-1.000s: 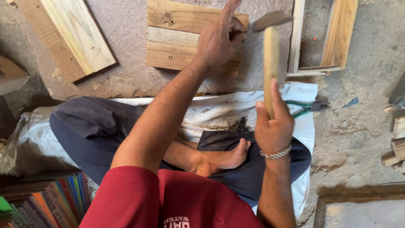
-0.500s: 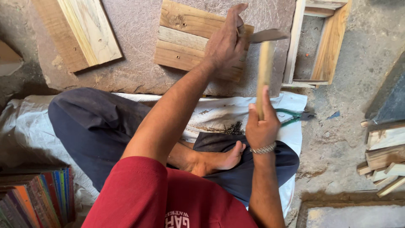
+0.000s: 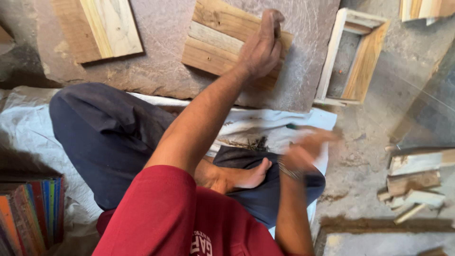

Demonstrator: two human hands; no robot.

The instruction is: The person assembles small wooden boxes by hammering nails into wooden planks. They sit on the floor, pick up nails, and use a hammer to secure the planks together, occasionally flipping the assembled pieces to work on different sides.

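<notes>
The left hand (image 3: 259,47) rests on the plank panel (image 3: 222,40) lying on the stone slab (image 3: 166,71), fingers pinched together at its far edge. The right hand (image 3: 308,147) is a blur above the white sheet (image 3: 246,125); its grip cannot be told.

Pale tan slatted wooden panel (image 3: 215,45), dark navy trousers (image 3: 109,137), red shirt (image 3: 166,218), white sheet (image 3: 28,128), grey-brown stone slab (image 3: 161,76)

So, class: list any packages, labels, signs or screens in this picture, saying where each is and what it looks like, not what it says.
White printed sheet or sack: spread on the ground under the seated person's legs, crumpled, faint dark marks.
White lettering on the red shirt: bottom edge of the view, upside down.
Stack of bright striped flat items: bottom left corner; kind unclear.
No signs or screens.
</notes>
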